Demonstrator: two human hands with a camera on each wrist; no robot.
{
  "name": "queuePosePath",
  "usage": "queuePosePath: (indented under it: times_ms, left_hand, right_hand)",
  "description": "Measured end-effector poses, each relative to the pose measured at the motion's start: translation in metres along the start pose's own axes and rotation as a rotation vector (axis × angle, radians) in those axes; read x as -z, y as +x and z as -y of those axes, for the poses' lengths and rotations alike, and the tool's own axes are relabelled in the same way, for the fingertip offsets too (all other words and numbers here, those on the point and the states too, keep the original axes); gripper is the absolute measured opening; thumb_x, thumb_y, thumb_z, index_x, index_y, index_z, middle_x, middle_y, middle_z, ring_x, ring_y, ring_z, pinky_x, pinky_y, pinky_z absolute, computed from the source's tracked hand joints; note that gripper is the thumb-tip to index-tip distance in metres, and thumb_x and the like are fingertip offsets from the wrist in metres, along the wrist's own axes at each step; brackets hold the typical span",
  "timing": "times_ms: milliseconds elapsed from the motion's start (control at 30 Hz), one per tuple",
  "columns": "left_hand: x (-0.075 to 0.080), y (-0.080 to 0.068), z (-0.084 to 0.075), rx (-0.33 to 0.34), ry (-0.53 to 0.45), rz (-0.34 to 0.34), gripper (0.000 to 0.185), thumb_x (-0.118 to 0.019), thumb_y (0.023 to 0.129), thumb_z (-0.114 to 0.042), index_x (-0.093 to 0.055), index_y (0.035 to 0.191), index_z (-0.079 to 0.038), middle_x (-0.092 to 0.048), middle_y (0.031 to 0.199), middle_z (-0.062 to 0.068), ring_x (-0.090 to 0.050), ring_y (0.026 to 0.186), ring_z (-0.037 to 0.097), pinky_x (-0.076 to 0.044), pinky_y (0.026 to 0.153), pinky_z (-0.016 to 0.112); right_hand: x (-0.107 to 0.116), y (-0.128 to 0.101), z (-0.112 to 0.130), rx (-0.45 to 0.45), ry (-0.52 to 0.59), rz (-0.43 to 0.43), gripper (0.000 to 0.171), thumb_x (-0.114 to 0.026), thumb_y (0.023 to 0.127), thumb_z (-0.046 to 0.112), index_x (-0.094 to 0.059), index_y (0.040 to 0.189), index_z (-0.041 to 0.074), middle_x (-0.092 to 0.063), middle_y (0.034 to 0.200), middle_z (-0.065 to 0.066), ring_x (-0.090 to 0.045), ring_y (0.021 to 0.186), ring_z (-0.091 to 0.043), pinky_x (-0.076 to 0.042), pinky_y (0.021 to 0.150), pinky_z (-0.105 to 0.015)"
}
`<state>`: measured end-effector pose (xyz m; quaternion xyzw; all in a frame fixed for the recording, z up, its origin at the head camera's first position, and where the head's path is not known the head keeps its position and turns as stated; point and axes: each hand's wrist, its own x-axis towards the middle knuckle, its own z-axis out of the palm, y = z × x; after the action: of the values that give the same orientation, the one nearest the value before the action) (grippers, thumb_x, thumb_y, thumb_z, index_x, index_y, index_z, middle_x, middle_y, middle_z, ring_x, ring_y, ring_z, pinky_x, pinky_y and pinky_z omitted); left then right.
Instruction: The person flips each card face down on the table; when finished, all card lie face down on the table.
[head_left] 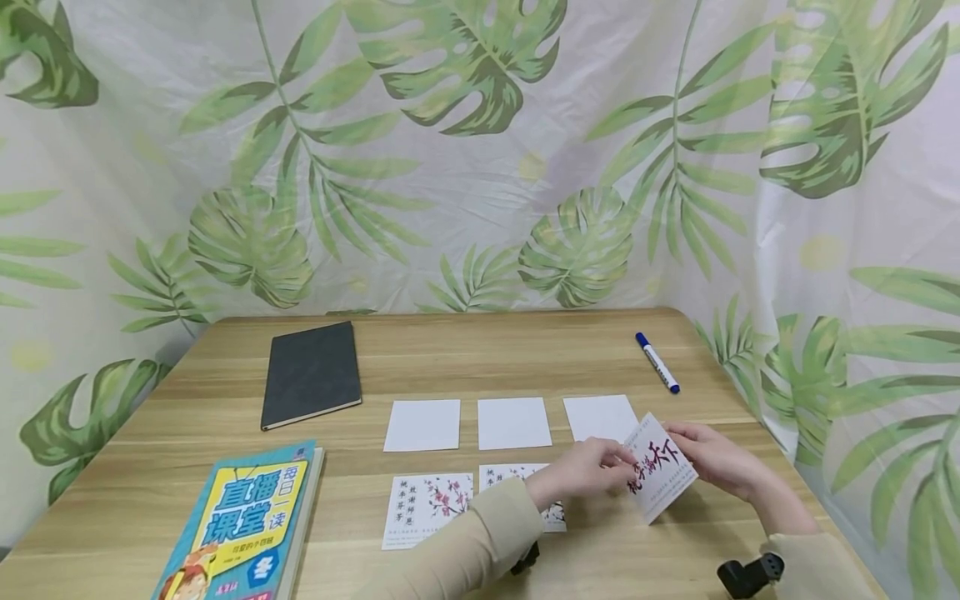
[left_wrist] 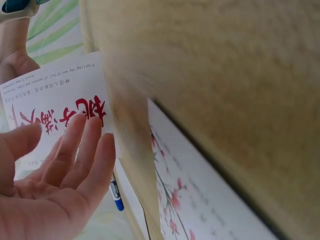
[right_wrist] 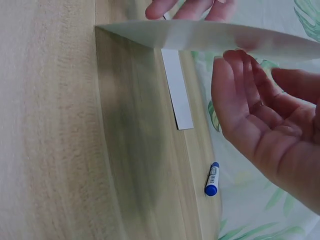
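Hands, both: your left hand (head_left: 592,468) and right hand (head_left: 712,457) each pinch an edge of the printed card (head_left: 660,468), lifted tilted above the surface (head_left: 187,417) at its front right.
Card: judged light, thin, semi-stiff; it will bow if squeezed, and the glossy face may slip. Grip opposite edges with fingertips, clear of the red lettering.
Nearby, smaller: three blank cards (head_left: 514,422); a blue marker (head_left: 657,362).

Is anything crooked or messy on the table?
Mostly tidy. Only the card with red writing is askew: both hands hold it tilted above the table, out of line with the flat cards. Nothing looks spilled or torn.
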<state>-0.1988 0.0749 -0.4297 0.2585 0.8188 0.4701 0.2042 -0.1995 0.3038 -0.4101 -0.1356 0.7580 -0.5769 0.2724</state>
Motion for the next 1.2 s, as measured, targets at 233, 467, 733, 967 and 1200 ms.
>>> queuePosePath:
  times_ms: [233, 467, 733, 967, 1200]
  left_hand:
    - [0.001, -0.001, -0.003, 0.055, -0.184, 0.01, 0.039, -0.038, 0.101, -0.032, -0.063, 0.112, -0.003, -0.071, 0.101, 0.013, -0.069, 0.085, 0.026, -0.054, 0.077, 0.03]
    - [0.002, -0.004, -0.006, 0.088, -0.161, 0.015, 0.058, -0.032, 0.098, -0.051, -0.063, 0.118, -0.006, -0.07, 0.105, 0.013, -0.069, 0.086, 0.023, -0.052, 0.081, 0.03]
    - [0.003, -0.004, -0.001, 0.076, -0.099, -0.078, 0.031, -0.053, 0.094, -0.031, -0.059, 0.096, -0.001, -0.071, 0.086, 0.015, -0.062, 0.069, 0.016, -0.046, 0.061, 0.022]
    - [0.003, -0.004, 0.004, 0.068, 0.095, -0.158, 0.028, -0.069, 0.079, -0.005, -0.053, 0.101, 0.002, -0.067, 0.077, 0.01, -0.048, 0.057, 0.007, -0.041, 0.051, 0.017]
    - [-0.002, -0.009, 0.003, 0.176, 0.48, -0.23, 0.035, -0.077, 0.072, -0.02, -0.055, 0.093, -0.005, -0.049, 0.07, 0.0, -0.045, 0.058, 0.013, -0.037, 0.048, 0.024]
  right_hand:
    - [-0.004, 0.003, 0.001, 0.021, -0.062, -0.001, 0.04, -0.047, 0.098, 0.019, -0.044, 0.123, -0.013, -0.063, 0.107, -0.001, -0.061, 0.095, -0.012, -0.052, 0.08, -0.03]
    - [-0.013, 0.008, -0.003, 0.042, -0.123, -0.009, 0.033, -0.056, 0.092, 0.015, -0.05, 0.113, -0.009, -0.063, 0.099, -0.005, -0.061, 0.087, -0.013, -0.055, 0.074, -0.037]
    - [-0.02, 0.013, -0.011, 0.038, -0.234, -0.08, 0.03, -0.063, 0.087, 0.01, -0.053, 0.108, -0.009, -0.06, 0.09, -0.006, -0.057, 0.078, -0.01, -0.053, 0.065, -0.027]
    - [-0.026, 0.017, -0.016, 0.088, -0.351, -0.098, 0.025, -0.067, 0.081, 0.005, -0.056, 0.1, -0.007, -0.06, 0.082, -0.007, -0.053, 0.069, -0.005, -0.048, 0.056, -0.022]
    - [-0.032, 0.017, -0.015, 0.114, -0.503, -0.112, 0.026, -0.072, 0.075, 0.0, -0.057, 0.096, -0.002, -0.058, 0.079, -0.005, -0.049, 0.068, -0.005, -0.044, 0.059, -0.019]
